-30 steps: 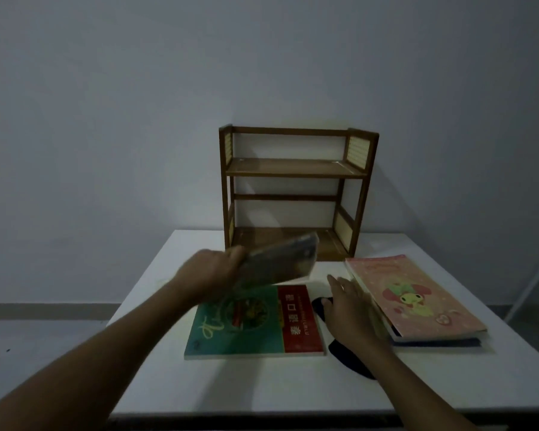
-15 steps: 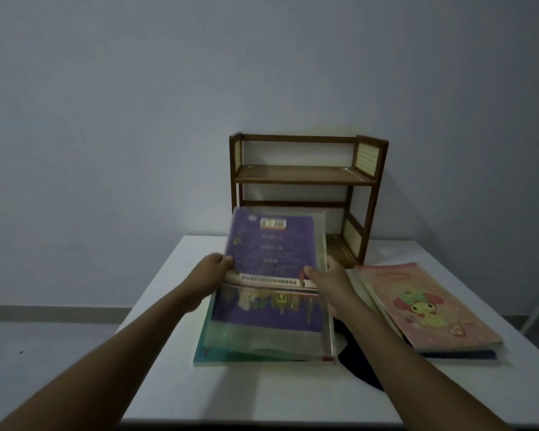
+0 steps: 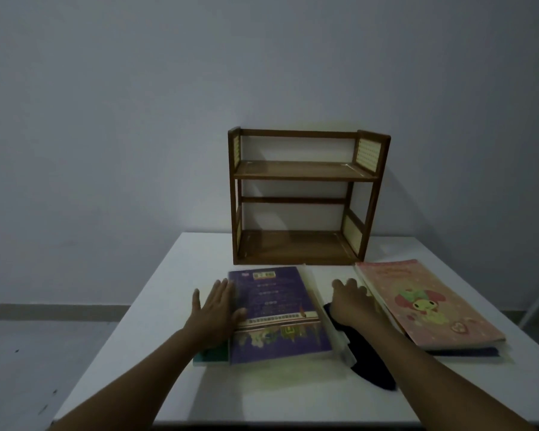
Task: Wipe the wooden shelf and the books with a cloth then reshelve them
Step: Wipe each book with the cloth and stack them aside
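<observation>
Lowered since the earlier frame, the purple book (image 3: 277,309) now lies flat on a green one at near left. Left hand (image 3: 213,309) rests flat-fingered on its edge; right hand (image 3: 352,301) seemingly presses the dark cloth (image 3: 367,359). Light, bendy, slick-jacketed: grip it by the spine.

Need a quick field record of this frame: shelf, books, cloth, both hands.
shelf: both levels bare, at the table's far edge
purple book: flat on a green book
pink book: flat, on the right
cloth: dark, between the books
left hand: flat on the purple book's edge
right hand: resting on the cloth
</observation>
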A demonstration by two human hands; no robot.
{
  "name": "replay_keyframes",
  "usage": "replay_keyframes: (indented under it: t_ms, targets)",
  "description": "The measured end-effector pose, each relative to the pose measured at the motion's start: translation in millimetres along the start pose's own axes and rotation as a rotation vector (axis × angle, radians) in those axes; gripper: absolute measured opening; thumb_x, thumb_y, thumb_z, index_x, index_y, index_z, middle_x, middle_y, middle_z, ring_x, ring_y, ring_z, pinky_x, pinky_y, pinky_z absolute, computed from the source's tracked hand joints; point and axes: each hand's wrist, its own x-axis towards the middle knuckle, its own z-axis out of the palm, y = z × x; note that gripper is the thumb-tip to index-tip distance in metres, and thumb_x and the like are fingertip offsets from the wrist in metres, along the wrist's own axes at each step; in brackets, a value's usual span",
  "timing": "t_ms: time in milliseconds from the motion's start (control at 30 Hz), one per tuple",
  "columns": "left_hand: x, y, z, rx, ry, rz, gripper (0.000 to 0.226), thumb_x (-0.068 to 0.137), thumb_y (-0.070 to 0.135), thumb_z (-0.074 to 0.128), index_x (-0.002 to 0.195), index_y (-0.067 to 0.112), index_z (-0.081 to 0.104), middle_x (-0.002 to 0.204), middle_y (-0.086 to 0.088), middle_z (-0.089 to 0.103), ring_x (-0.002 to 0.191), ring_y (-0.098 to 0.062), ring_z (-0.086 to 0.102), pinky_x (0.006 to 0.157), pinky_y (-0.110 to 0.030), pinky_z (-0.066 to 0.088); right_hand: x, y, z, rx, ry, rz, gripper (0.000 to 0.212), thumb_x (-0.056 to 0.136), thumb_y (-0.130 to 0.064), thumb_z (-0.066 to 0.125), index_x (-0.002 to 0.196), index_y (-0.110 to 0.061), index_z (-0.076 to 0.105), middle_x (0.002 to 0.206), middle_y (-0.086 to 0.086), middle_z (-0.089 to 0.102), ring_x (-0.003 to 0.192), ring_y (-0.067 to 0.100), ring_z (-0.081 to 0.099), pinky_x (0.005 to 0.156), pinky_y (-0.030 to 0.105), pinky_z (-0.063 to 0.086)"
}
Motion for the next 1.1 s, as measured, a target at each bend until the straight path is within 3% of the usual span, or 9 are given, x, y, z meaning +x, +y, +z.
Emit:
replay_keyframes:
  t_ms: [67, 133, 267, 400, 500, 567, 700, 900, 1100]
  targets:
    - [-2, -1, 4, -0.133, -0.029, 0.055, 0.110, 0.063, 0.092, -0.005, 0.152, 0.028, -0.007, 0.162, 0.001, 0.003, 0.149, -0.016, -0.003, 0.115, -0.049, -0.016, -13, 10, 6, -0.116, -0.243, 0.020, 0.071, 0.092, -0.020, 0.048, 0.152, -0.019, 0.012, 0.156, 0.017, 0.010, 0.138, 0.040, 0.026, 0.110, 0.048, 0.034]
    - [-5, 3, 10, -0.218, -0.048, 0.079, 0.093, 0.077, 0.083, 0.004, 0.151, 0.029, -0.012, 0.162, 0.001, 0.003, 0.149, -0.016, 0.003, 0.116, -0.047, -0.015, -22, 20, 21, -0.090, -0.371, 0.001, 0.082, 0.093, -0.023, 0.049, 0.154, -0.023, -0.004, 0.159, 0.018, -0.002, 0.141, 0.043, 0.019, 0.111, 0.047, 0.033]
    - [-12, 11, 19, -0.222, -0.059, 0.078, 0.081, 0.087, 0.068, 0.014, 0.150, 0.027, -0.016, 0.162, -0.001, -0.001, 0.149, -0.016, 0.004, 0.119, -0.047, -0.008, -25, 43, 27, 0.078, 0.069, -0.053, 0.047, 0.091, -0.015, 0.043, 0.138, -0.018, 0.037, 0.135, 0.014, 0.044, 0.113, 0.031, 0.051, 0.093, 0.042, 0.048]
    - [-13, 12, 17, -0.249, -0.028, 0.089, 0.078, 0.086, 0.067, 0.012, 0.151, 0.031, -0.010, 0.162, 0.002, -0.004, 0.149, -0.015, 0.002, 0.120, -0.048, -0.004, -2, 30, -2, 0.390, 0.372, -0.112, 0.047, 0.094, -0.010, 0.042, 0.140, -0.019, 0.040, 0.133, 0.011, 0.046, 0.114, 0.029, 0.051, 0.093, 0.038, 0.045]
    - [-12, 10, 21, -0.245, -0.013, 0.097, 0.078, 0.087, 0.069, 0.010, 0.151, 0.030, -0.012, 0.162, 0.001, -0.002, 0.149, -0.014, 0.000, 0.120, -0.048, -0.004, 3, 0, 2, 0.400, 0.179, -0.367, 0.050, 0.093, -0.018, 0.044, 0.143, -0.026, 0.040, 0.138, 0.008, 0.046, 0.123, 0.028, 0.048, 0.101, 0.037, 0.041]
    - [-9, 9, 23, -0.209, -0.004, 0.104, 0.093, 0.077, 0.082, 0.000, 0.151, 0.027, -0.014, 0.162, 0.001, -0.003, 0.148, -0.013, -0.005, 0.120, -0.044, -0.009, -2, -16, 28, 0.258, 0.005, -0.367, 0.049, 0.097, -0.023, 0.042, 0.145, -0.027, 0.037, 0.145, 0.008, 0.037, 0.128, 0.031, 0.039, 0.108, 0.038, 0.035]
    - [-4, 4, 28, -0.179, 0.003, 0.102, 0.103, 0.069, 0.086, -0.006, 0.152, 0.026, -0.014, 0.162, 0.002, -0.006, 0.147, -0.010, -0.009, 0.119, -0.042, -0.011, -25, -43, 45, 0.019, 0.053, -0.412, 0.051, 0.099, -0.033, 0.037, 0.149, -0.028, 0.029, 0.154, 0.004, 0.024, 0.135, 0.035, 0.022, 0.115, 0.041, 0.022]
    - [-4, -1, 30, -0.171, 0.014, 0.130, 0.095, 0.075, 0.082, -0.007, 0.152, 0.028, -0.012, 0.162, 0.003, -0.004, 0.146, -0.006, -0.008, 0.119, -0.041, -0.011, -70, -73, 44, 0.024, -0.055, -0.627, 0.046, 0.098, -0.030, 0.042, 0.144, -0.030, 0.035, 0.154, -0.001, 0.023, 0.134, 0.029, 0.023, 0.109, 0.045, 0.029]
    - [-13, 7, 22, -0.194, -0.016, 0.123, 0.105, 0.067, 0.089, -0.005, 0.151, 0.028, -0.014, 0.162, 0.002, -0.005, 0.148, -0.012, -0.006, 0.119, -0.042, -0.009, -29, -53, 36, 0.092, -0.067, -0.575, 0.050, 0.098, -0.021, 0.043, 0.147, -0.030, 0.035, 0.152, -0.003, 0.029, 0.132, 0.027, 0.029, 0.111, 0.038, 0.027]
